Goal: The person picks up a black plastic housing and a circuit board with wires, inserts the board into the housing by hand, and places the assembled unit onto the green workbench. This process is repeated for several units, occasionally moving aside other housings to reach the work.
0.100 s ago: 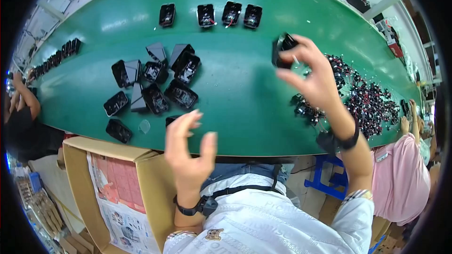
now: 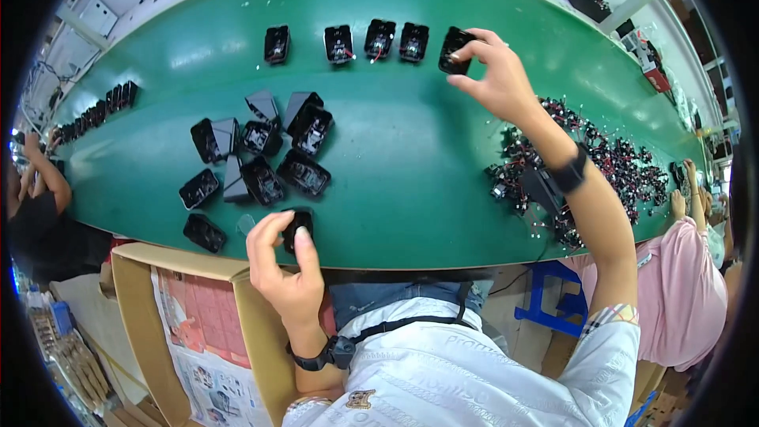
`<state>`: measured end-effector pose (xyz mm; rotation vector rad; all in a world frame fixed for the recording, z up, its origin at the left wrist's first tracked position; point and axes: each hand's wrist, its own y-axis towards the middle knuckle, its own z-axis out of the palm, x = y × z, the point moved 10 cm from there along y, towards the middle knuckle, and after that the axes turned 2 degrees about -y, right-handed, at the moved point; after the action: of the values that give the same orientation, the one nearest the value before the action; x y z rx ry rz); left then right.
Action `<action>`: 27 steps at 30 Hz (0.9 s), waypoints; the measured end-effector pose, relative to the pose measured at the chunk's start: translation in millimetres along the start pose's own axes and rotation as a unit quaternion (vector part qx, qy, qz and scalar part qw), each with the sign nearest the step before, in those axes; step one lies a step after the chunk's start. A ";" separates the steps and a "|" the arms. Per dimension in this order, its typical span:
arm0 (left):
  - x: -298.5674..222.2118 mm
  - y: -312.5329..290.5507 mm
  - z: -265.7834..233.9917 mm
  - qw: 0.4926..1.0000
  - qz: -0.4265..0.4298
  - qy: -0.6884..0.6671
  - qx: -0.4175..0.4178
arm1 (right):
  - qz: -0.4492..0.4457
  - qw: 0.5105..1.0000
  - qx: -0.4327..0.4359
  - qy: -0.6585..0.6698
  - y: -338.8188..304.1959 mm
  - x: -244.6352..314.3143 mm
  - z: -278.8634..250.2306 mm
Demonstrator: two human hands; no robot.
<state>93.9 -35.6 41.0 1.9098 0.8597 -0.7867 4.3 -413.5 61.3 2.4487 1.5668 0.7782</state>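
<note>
My right hand point(image 2: 496, 71) pinches a black plastic housing point(image 2: 454, 51) over the far side of the green table, right of the row. In that row stand several open black housings, among them one point(image 2: 413, 42) with small parts inside and one point(image 2: 338, 44) with a red wire. Close to the near edge, my left hand point(image 2: 286, 270) has its thumb and fingers closed about another black housing point(image 2: 301, 225), partly hidden by them. Left of centre lies a loose group of black housings point(image 2: 305, 171), some tipped on their sides.
A heap of small wired parts point(image 2: 609, 166) spreads on the right. More black housings point(image 2: 99, 111) line up at the far left. Below the table edge stands an open cardboard box point(image 2: 178, 257). Other people sit at both ends, one in a pink top point(image 2: 684, 292).
My right hand has moved left and away from me with its housing, toward the row. My left hand has dropped left and closed on the housing at the near edge.
</note>
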 end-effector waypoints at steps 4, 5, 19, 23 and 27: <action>12.8 -5.2 -4.4 0.998 0.041 0.039 -0.002 | 0.061 0.997 0.025 -0.041 27.5 -50.8 42.5; 12.9 -5.2 -1.2 0.997 0.060 0.050 0.009 | 0.069 0.996 0.044 -0.039 28.6 -58.5 52.0; 26.3 -6.3 21.5 0.991 0.050 0.076 0.094 | -0.069 0.997 0.021 -0.031 -19.6 18.6 -58.9; 16.6 -15.8 39.5 0.990 0.032 0.076 0.118 | -0.044 0.979 0.195 -0.049 -106.1 43.2 -67.7; 2.8 -26.5 78.3 0.984 0.023 0.029 0.174 | -0.038 0.974 0.173 -0.141 -140.0 54.2 -53.7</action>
<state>59.7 -94.5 -5.9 2.2602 0.7453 -0.9017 -117.5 -311.4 73.9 2.5618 1.7884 0.1404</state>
